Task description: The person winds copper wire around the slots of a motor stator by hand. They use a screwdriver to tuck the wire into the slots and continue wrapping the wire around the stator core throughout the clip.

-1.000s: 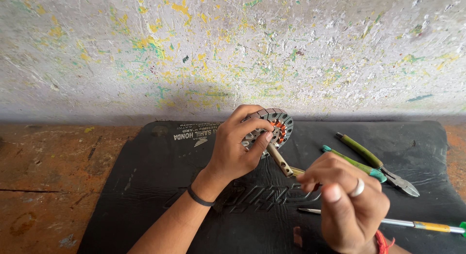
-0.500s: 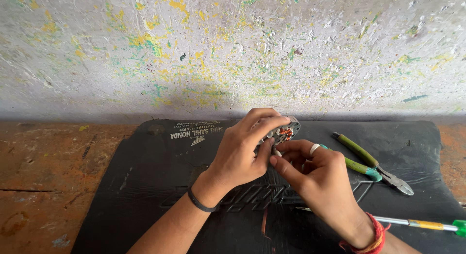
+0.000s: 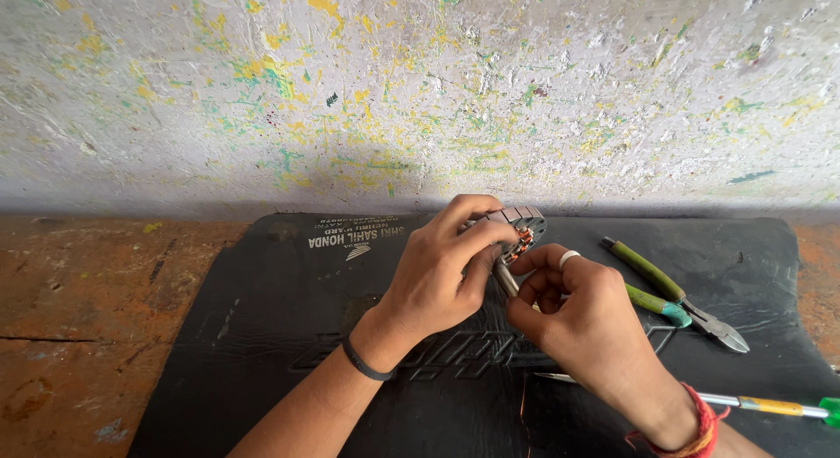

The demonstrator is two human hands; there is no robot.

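Observation:
My left hand [image 3: 446,274] grips a round metal stator [image 3: 521,223] with copper windings, held up above a black rubber mat [image 3: 289,327]. My right hand [image 3: 577,314], with a ring on one finger, is pressed close against it and holds a thin metal tool [image 3: 505,279] whose tip sits at the windings. Most of the stator is hidden behind my fingers.
Green-handled pliers [image 3: 674,287] lie on the mat to the right. A screwdriver with a yellow and green handle [image 3: 770,406] lies near the right front. The mat rests on a rusty brown surface [image 3: 79,309]. A paint-splattered wall [image 3: 420,90] rises behind.
My right hand has moved up from the mat to meet the left hand at the stator. The tool now sits shorter between both hands. The view has shifted slightly.

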